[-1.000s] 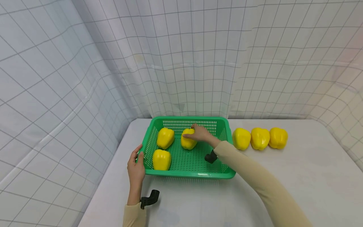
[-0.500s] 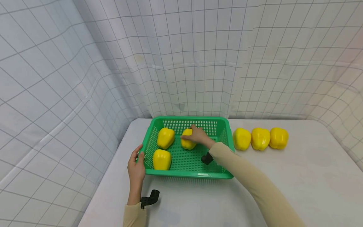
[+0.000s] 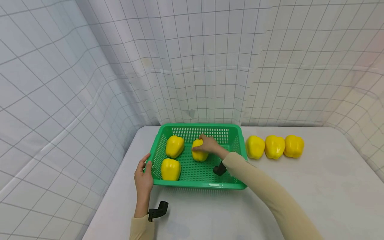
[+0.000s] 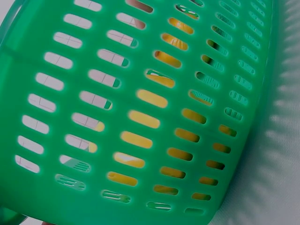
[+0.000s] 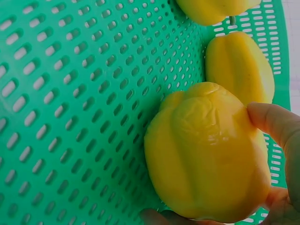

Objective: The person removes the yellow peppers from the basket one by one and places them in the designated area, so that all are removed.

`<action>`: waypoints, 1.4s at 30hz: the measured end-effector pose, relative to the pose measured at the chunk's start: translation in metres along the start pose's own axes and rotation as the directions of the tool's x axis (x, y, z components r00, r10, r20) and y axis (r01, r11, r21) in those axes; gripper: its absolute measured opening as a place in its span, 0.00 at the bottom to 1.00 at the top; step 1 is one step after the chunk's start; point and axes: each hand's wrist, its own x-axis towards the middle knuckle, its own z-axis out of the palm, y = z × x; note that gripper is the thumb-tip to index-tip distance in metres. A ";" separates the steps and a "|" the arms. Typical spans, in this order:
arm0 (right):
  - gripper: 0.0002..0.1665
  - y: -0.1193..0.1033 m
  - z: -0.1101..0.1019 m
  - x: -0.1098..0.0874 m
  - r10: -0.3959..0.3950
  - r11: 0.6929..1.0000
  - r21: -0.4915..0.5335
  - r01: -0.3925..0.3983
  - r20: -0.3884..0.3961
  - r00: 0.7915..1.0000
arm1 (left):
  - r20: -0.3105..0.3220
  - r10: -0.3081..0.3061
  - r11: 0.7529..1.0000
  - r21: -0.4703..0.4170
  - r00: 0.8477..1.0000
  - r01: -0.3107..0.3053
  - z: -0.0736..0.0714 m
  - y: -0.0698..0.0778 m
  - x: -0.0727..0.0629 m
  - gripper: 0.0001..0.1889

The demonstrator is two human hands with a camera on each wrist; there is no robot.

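Observation:
In the head view, my right hand point(image 3: 210, 146) grips a yellow bell pepper point(image 3: 199, 156) inside a green plastic basket point(image 3: 198, 184). The right wrist view shows the thumb and fingers around this bell pepper point(image 5: 204, 154), close over the slotted basket floor point(image 5: 70, 117). Two more yellow bell peppers, a back one point(image 3: 175, 146) and a front one point(image 3: 171, 170), lie along the basket's left side. My left hand point(image 3: 143, 178) holds the basket's left rim near its front corner. Slotted basket wall point(image 4: 154, 112) fills most of the left wrist view, with yellow showing through its holes.
Just right of the basket, three yellow bell peppers stand in a row: a left one point(image 3: 255, 147), a middle one point(image 3: 275, 147) and a right one point(image 3: 294, 146). The white table point(image 3: 324, 186) meets a white grid-patterned curtain point(image 3: 207, 76) at the back.
The right hand and the bell pepper it grips have shifted slightly toward the front of the basket. The left hand stays at the left rim.

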 end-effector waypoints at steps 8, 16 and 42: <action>0.36 0.002 -0.003 -0.006 -0.032 0.999 0.027 0.031 0.068 0.997 | -0.004 0.000 1.000 0.006 1.000 0.000 0.000 0.001 0.001 0.19; 0.36 0.004 -0.004 -0.010 -0.033 0.999 0.040 0.029 0.094 0.995 | -0.007 -0.005 1.000 0.004 1.000 0.005 0.000 -0.001 0.001 0.19; 0.36 -0.006 -0.021 -0.029 -0.067 0.992 0.116 0.052 0.126 0.990 | -0.016 0.009 0.999 -0.031 1.000 -0.009 0.001 0.000 0.003 0.18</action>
